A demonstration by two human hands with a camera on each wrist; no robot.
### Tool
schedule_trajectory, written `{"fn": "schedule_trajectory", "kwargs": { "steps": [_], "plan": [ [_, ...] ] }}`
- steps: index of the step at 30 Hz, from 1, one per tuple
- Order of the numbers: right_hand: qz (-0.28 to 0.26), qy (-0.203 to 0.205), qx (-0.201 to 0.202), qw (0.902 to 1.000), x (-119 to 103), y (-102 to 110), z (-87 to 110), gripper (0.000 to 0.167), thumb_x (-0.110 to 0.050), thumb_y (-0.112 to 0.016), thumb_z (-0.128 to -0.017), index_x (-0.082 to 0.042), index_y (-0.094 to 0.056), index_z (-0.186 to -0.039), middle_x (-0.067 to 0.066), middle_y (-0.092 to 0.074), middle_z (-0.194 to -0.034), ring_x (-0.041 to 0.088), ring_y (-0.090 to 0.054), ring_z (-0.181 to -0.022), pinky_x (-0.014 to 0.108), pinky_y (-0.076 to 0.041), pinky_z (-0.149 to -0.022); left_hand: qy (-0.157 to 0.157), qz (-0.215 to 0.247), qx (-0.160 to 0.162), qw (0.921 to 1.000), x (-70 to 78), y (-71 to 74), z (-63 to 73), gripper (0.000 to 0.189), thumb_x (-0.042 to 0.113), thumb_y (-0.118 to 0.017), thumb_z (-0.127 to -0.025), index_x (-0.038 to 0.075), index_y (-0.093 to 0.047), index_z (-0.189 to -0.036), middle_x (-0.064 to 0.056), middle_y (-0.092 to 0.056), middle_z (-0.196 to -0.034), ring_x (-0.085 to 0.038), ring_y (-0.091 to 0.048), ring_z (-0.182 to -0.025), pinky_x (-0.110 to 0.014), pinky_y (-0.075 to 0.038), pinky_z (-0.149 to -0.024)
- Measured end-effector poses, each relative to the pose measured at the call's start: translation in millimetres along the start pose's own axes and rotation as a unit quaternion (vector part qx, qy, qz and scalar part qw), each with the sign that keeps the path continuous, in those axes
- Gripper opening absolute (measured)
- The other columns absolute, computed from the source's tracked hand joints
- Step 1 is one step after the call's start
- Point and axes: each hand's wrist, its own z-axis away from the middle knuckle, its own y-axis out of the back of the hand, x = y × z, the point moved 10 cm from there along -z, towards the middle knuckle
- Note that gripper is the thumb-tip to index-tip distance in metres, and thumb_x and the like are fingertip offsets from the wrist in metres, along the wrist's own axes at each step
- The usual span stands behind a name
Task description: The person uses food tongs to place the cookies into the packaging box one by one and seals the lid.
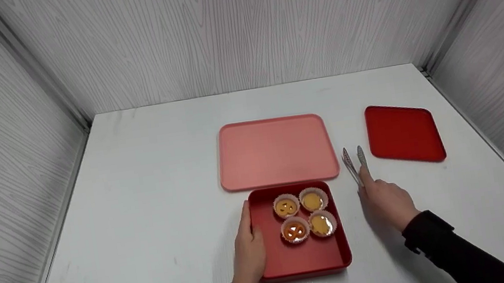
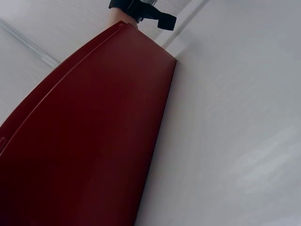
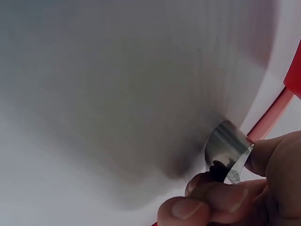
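A deep red baking tin (image 1: 304, 258) stands near the front of the table, with several egg tarts (image 1: 294, 230) in pleated paper cups inside. My left hand (image 1: 249, 255) holds its left side, fingers along the outside and thumb at the rim. In the left wrist view the tin's dark red wall (image 2: 94, 127) fills much of the picture, and the left fingers are hidden. To the tin's right, my right hand (image 1: 387, 199) pinches metal tongs (image 1: 350, 164), whose two arms point away and stand apart. Close up, thumb and fingers grip the tongs' shiny bend (image 3: 225, 146).
Behind the tin lies a flat pink tray (image 1: 277, 151) with nothing on it. A smaller red tray (image 1: 404, 134) lies further right, beyond the tongs. Grey wood-grain panels (image 1: 236, 30) enclose the white table (image 1: 150, 190) at the back and sides.
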Motion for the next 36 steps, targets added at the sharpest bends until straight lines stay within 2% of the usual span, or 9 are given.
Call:
{"fn": "schedule_trajectory", "kwargs": {
  "steps": [6,10,14,17,22,26,31,33,36],
  "plan": [
    [-0.018,-0.002,-0.001,0.9998,3.9,-1.7,-9.5,0.058,-0.019,-0.056,-0.104,0.005,-0.033,-0.152,0.020,-0.063,-0.076,0.032,-0.062,-0.058,0.048,-0.050,-0.048,-0.002,-0.002,0.000,1.0000,0.5,0.4,-0.5,0.059,0.004,-0.035,-0.108,0.011,-0.020,-0.165,-0.007,-0.023,-0.169,-0.024,-0.018,-0.156,-0.050,-0.016,-0.126],
    [-0.030,0.010,0.024,0.9992,6.8,0.6,-14.5,0.062,-0.024,-0.059,-0.104,0.005,-0.035,-0.153,0.025,-0.066,-0.081,0.040,-0.065,-0.065,0.053,-0.052,-0.054,-0.001,-0.004,0.001,1.0000,0.3,0.8,-0.3,0.059,0.005,-0.035,-0.108,0.010,-0.019,-0.165,-0.006,-0.023,-0.169,-0.023,-0.018,-0.155,-0.050,-0.017,-0.126],
    [-0.037,0.015,0.048,0.9981,11.3,7.8,-20.0,0.069,-0.033,-0.058,-0.105,-0.001,-0.029,-0.158,0.020,-0.062,-0.074,0.039,-0.064,-0.062,0.052,-0.052,-0.054,0.004,-0.003,0.000,1.0000,-1.2,-0.1,-0.4,0.058,0.006,-0.034,-0.109,0.011,-0.019,-0.165,-0.005,-0.023,-0.169,-0.023,-0.018,-0.156,-0.049,-0.017,-0.126],
    [-0.037,0.003,0.050,0.9981,20.4,18.1,-23.6,0.070,-0.037,-0.053,-0.106,-0.003,-0.025,-0.161,0.019,-0.060,-0.076,0.034,-0.062,-0.061,0.049,-0.052,-0.055,0.005,0.000,-0.002,1.0000,-1.7,-0.7,-0.7,0.058,0.007,-0.034,-0.109,0.012,-0.019,-0.165,-0.005,-0.023,-0.169,-0.023,-0.018,-0.156,-0.049,-0.017,-0.126],
    [-0.020,0.001,0.079,0.9966,45.0,41.9,-25.9,0.064,-0.028,-0.056,-0.105,0.001,-0.033,-0.157,0.026,-0.061,-0.095,0.029,-0.053,-0.060,0.043,-0.048,-0.054,-0.003,-0.002,-0.005,1.0000,-0.3,-0.6,0.6,0.059,0.005,-0.034,-0.108,0.011,-0.017,-0.165,-0.006,-0.021,-0.170,-0.023,-0.017,-0.156,-0.049,-0.017,-0.126],
    [0.014,0.026,0.129,0.9912,64.6,55.7,-24.5,0.060,-0.017,-0.063,-0.100,0.004,-0.040,-0.152,0.031,-0.058,-0.112,0.040,-0.057,-0.081,0.052,-0.054,-0.065,-0.005,0.000,-0.007,1.0000,0.3,-0.6,1.4,0.060,0.005,-0.034,-0.108,0.010,-0.017,-0.165,-0.005,-0.020,-0.170,-0.023,-0.016,-0.156,-0.049,-0.017,-0.126],
    [0.046,0.055,0.164,0.9838,83.9,59.4,-21.6,0.064,-0.009,-0.070,-0.094,0.006,-0.043,-0.150,0.035,-0.052,-0.137,0.057,-0.053,-0.116,0.067,-0.052,-0.090,-0.010,-0.001,-0.005,0.9999,1.5,-0.2,0.4,0.059,0.005,-0.035,-0.108,0.009,-0.017,-0.165,-0.007,-0.021,-0.170,-0.023,-0.016,-0.156,-0.049,-0.016,-0.126],
    [0.047,0.053,0.146,0.9868,91.7,54.8,-22.1,0.065,-0.010,-0.069,-0.095,0.007,-0.041,-0.151,0.034,-0.046,-0.147,0.060,-0.046,-0.127,0.070,-0.045,-0.100,-0.010,-0.002,-0.004,0.9999,1.4,-0.2,0.1,0.059,0.005,-0.035,-0.109,0.009,-0.017,-0.165,-0.008,-0.021,-0.170,-0.024,-0.016,-0.156,-0.049,-0.016,-0.126],
    [0.032,0.032,0.085,0.9953,105.2,42.4,-24.5,0.066,-0.014,-0.062,-0.100,0.009,-0.033,-0.155,0.035,-0.033,-0.156,0.061,-0.030,-0.140,0.073,-0.029,-0.111,-0.010,-0.004,-0.003,0.9999,1.3,-0.3,-0.1,0.059,0.005,-0.035,-0.109,0.009,-0.018,-0.165,-0.008,-0.022,-0.169,-0.024,-0.017,-0.156,-0.050,-0.017,-0.126]
  ]
}}
